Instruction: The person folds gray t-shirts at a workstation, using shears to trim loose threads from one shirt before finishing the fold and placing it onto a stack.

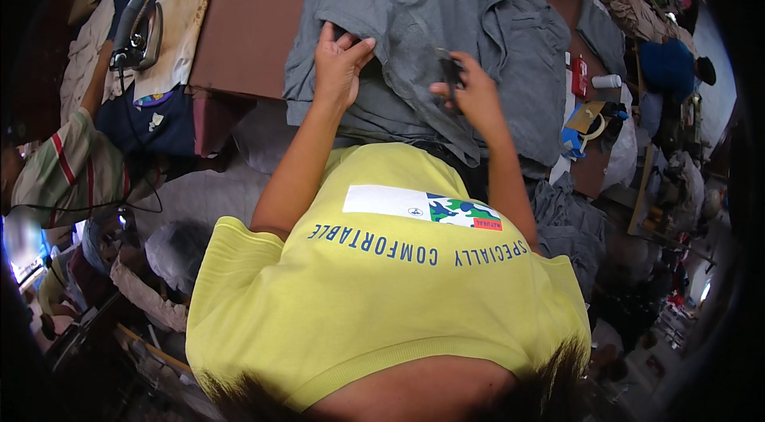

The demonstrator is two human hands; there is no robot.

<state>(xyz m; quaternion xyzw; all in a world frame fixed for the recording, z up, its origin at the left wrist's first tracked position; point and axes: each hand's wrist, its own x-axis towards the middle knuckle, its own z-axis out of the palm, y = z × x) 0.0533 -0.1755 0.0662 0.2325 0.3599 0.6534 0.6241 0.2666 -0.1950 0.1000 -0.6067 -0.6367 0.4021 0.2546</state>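
A grey garment (446,15) lies spread and bunched on a brown table (247,31) in front of me. My left hand (339,63) pinches a fold of the grey cloth near its left side. Over the same cloth, a little to the right, my right hand (470,91) grips a small dark tool (448,71), possibly scissors or a clipper. My yellow shirt fills the lower middle of the view and hides the table's near edge.
A clothes iron (137,35) rests on a stained cloth at the table's left end. A person in a striped shirt (68,171) stands at the left. A red box (579,75), a white tube (607,81) and tape rolls (594,125) lie to the right, with more grey garments (570,223) below.
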